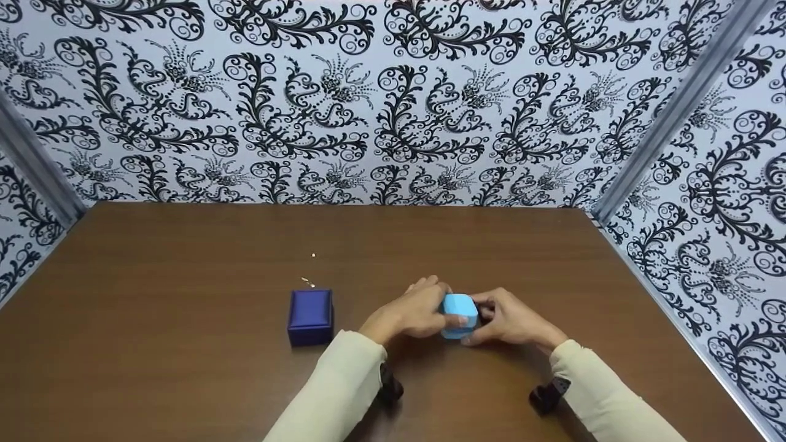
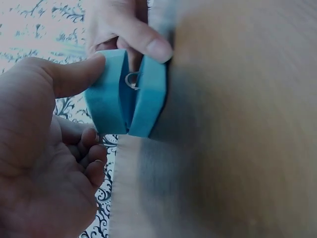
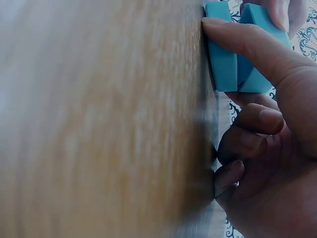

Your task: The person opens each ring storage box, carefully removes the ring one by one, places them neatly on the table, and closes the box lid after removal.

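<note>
Partly ajar blue box (image 1: 459,305) | left fingers (image 2: 79,77), right fingers (image 3: 235,37) gripping it | ring (image 2: 128,81) inside, apparently

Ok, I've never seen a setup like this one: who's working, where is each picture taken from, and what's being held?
There's no machine: a person works with two bare hands. The wide picture comes from a camera on the head; the two close ones come from cameras on the wrists, so the table looks turned on its side. The left hand grips the upper part of a light blue box; the right hand holds its lower part. The box is partly open, and the left wrist picture shows a ring in the gap. Over to the left sits a closed dark blue box, with a small shiny item and a bright speck beyond it, too small to identify.
</note>
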